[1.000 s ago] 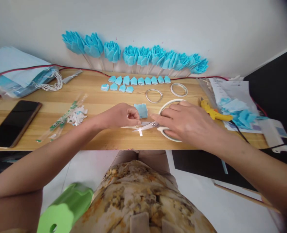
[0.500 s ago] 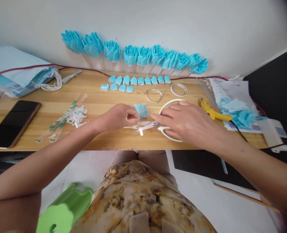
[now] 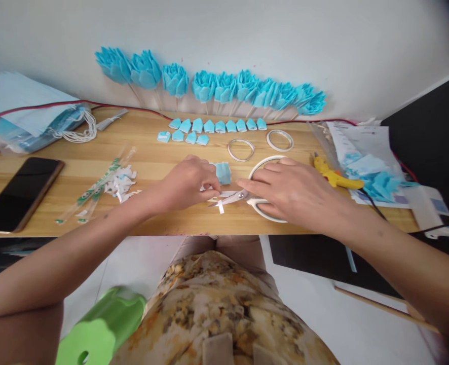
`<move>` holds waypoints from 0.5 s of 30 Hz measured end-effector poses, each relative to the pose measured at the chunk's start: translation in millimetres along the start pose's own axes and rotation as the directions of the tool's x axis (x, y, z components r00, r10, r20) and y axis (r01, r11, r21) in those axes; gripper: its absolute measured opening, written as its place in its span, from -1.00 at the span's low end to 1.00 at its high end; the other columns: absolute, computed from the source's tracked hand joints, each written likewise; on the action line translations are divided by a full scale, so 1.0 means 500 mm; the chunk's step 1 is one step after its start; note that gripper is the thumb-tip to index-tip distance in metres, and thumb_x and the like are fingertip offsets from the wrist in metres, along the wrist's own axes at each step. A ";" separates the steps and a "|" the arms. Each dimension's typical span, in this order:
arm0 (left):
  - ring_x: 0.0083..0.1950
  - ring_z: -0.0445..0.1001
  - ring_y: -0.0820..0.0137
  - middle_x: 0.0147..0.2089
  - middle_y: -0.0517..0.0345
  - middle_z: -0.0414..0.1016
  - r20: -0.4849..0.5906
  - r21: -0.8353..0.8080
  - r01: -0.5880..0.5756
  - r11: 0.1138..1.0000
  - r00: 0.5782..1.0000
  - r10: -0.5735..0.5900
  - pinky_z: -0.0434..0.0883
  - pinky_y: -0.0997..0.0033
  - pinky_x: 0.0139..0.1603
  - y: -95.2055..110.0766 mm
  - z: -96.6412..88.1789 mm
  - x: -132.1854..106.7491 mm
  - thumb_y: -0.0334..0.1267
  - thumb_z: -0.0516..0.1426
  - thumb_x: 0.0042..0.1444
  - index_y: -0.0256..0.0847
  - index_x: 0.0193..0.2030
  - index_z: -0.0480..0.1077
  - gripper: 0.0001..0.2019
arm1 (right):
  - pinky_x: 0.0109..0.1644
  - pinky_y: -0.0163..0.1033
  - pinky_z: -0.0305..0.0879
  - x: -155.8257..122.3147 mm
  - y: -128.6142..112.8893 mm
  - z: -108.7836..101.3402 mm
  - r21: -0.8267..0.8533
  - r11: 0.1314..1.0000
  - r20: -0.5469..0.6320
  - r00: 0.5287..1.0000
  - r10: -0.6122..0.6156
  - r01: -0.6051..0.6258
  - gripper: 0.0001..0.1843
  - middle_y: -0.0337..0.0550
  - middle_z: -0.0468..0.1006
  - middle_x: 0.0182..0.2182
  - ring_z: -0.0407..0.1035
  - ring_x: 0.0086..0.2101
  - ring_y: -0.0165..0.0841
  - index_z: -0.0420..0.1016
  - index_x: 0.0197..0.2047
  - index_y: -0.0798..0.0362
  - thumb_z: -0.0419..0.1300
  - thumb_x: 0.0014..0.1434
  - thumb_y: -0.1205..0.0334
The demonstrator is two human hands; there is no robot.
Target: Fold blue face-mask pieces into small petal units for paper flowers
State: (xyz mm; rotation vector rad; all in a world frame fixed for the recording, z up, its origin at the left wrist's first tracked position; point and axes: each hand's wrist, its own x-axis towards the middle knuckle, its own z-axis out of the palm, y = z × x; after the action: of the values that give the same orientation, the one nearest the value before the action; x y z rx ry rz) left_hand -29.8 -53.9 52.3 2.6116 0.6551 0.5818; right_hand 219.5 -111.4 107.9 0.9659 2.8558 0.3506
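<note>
My left hand (image 3: 189,183) is pinched shut on a thin white strip of tape at the middle of the wooden table (image 3: 152,162). A folded blue paper piece (image 3: 223,173) lies just behind its fingers. My right hand (image 3: 293,190) lies flat, fingers stretched out, on a large white tape roll (image 3: 264,163). Small scissors (image 3: 232,197) lie between the two hands, their white handle partly under my right hand. A short strip of white tape (image 3: 220,206) sits in front of the blades.
Blue paper flowers (image 3: 209,83) lean on the wall. Several folded blue pieces (image 3: 209,128) lie in rows; two thin rings (image 3: 240,149) sit near them. A yellow glue gun (image 3: 333,175) and blue scraps (image 3: 376,182) are right; a phone (image 3: 21,190), white scraps (image 3: 121,182) and masks (image 3: 27,114) left.
My left hand has shifted slightly right and forward, its fingertips now over the scissor blades and covering more of the blue piece. My right hand has stayed on the tape roll.
</note>
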 end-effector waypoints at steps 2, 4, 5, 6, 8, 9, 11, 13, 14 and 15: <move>-0.27 0.48 0.34 -0.35 0.09 0.59 0.002 0.078 -0.022 0.997 1.000 0.022 0.26 0.29 -0.14 0.007 -0.002 0.000 -0.32 0.14 0.25 -0.17 -0.34 0.58 -0.81 | -0.18 -0.13 0.13 -0.004 0.004 0.003 0.039 0.999 -0.018 1.000 0.007 -0.006 -0.73 -0.06 0.61 -0.25 0.43 -0.24 -0.19 0.51 0.01 0.05 0.18 0.23 0.31; -0.25 0.48 0.32 -0.34 0.08 0.58 0.013 0.141 -0.048 0.989 0.999 0.047 0.26 0.27 -0.11 0.014 -0.003 0.000 -0.31 0.11 0.28 -0.18 -0.32 0.56 -0.79 | -0.17 -0.13 0.17 -0.008 0.008 0.006 0.082 0.996 -0.027 0.999 0.021 -0.018 -0.71 -0.05 0.62 -0.23 0.44 -0.25 -0.19 0.52 0.01 0.05 0.20 0.22 0.31; -0.26 0.47 0.32 -0.34 0.07 0.57 0.018 0.173 -0.060 0.983 0.998 0.058 0.25 0.26 -0.11 0.017 -0.002 0.000 -0.30 0.09 0.30 -0.19 -0.32 0.55 -0.77 | -0.17 -0.12 0.19 -0.010 0.010 0.008 0.102 0.994 -0.029 0.999 0.028 -0.025 -0.70 -0.05 0.62 -0.23 0.44 -0.26 -0.19 0.52 0.02 0.05 0.21 0.21 0.31; -0.27 0.45 0.32 -0.35 0.07 0.55 0.024 0.207 -0.070 0.976 0.997 0.067 0.25 0.25 -0.11 0.020 0.000 0.001 -0.30 0.07 0.31 -0.19 -0.33 0.54 -0.75 | -0.16 -0.12 0.20 -0.012 0.012 0.010 0.121 0.992 -0.029 0.999 0.036 -0.032 -0.69 -0.05 0.62 -0.22 0.45 -0.26 -0.19 0.53 0.02 0.05 0.22 0.20 0.31; -0.29 0.42 0.31 -0.37 0.07 0.52 0.032 0.276 -0.083 0.958 0.997 0.077 0.24 0.23 -0.12 0.022 0.005 0.003 -0.30 0.01 0.34 -0.21 -0.36 0.51 -0.70 | -0.14 -0.11 0.23 -0.014 0.014 0.014 0.153 0.987 -0.025 0.999 0.044 -0.040 -0.67 -0.05 0.63 -0.21 0.46 -0.25 -0.18 0.53 0.04 0.04 0.24 0.19 0.31; -0.30 0.41 0.30 -0.38 0.06 0.50 0.041 0.302 -0.083 0.950 0.996 0.075 0.24 0.22 -0.13 0.022 0.007 0.005 -0.30 -0.01 0.34 -0.22 -0.38 0.49 -0.68 | -0.13 -0.10 0.25 -0.014 0.014 0.017 0.164 0.985 -0.018 0.999 0.050 -0.046 -0.66 -0.05 0.63 -0.20 0.46 -0.24 -0.18 0.52 0.05 0.03 0.24 0.18 0.31; -0.30 0.40 0.30 -0.39 0.06 0.49 0.065 0.320 -0.056 0.946 0.997 0.037 0.24 0.22 -0.13 0.019 0.008 0.008 -0.31 -0.02 0.33 -0.22 -0.40 0.47 -0.68 | -0.13 -0.09 0.27 -0.015 0.011 0.022 0.179 0.981 -0.006 0.997 0.070 -0.068 -0.63 -0.03 0.63 -0.20 0.47 -0.24 -0.17 0.52 0.07 0.03 0.25 0.18 0.30; -0.30 0.40 0.31 -0.39 0.06 0.49 0.064 0.290 0.031 0.956 0.997 -0.051 0.24 0.24 -0.14 0.012 0.002 0.010 -0.33 0.00 0.29 -0.22 -0.41 0.46 -0.71 | -0.13 -0.08 0.30 -0.018 0.002 0.030 0.222 0.971 -0.003 0.995 0.095 -0.092 -0.59 -0.02 0.64 -0.19 0.48 -0.22 -0.16 0.53 0.10 0.02 0.24 0.17 0.32; -0.30 0.40 0.32 -0.40 0.06 0.50 0.044 0.252 0.098 0.963 0.993 -0.112 0.25 0.26 -0.14 0.007 -0.003 0.010 -0.33 0.02 0.26 -0.22 -0.41 0.46 -0.74 | -0.13 -0.09 0.32 -0.021 -0.003 0.035 0.261 0.960 -0.008 0.995 0.103 -0.097 -0.58 -0.03 0.64 -0.18 0.49 -0.21 -0.17 0.53 0.11 0.00 0.23 0.16 0.33; -0.30 0.41 0.33 -0.39 0.06 0.50 0.008 0.195 0.174 0.965 0.984 -0.179 0.26 0.29 -0.15 0.002 -0.011 0.010 -0.32 0.03 0.24 -0.21 -0.42 0.46 -0.75 | -0.12 -0.10 0.34 -0.026 -0.007 0.042 0.307 0.946 -0.014 0.994 0.110 -0.101 -0.56 -0.04 0.65 -0.17 0.51 -0.20 -0.17 0.53 0.12 -0.02 0.22 0.15 0.35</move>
State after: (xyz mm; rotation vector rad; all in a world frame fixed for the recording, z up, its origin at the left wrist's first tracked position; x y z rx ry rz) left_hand -27.7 -50.7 58.8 2.6936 0.9690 0.4482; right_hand 231.4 -118.1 87.2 1.1762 2.9500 -0.0755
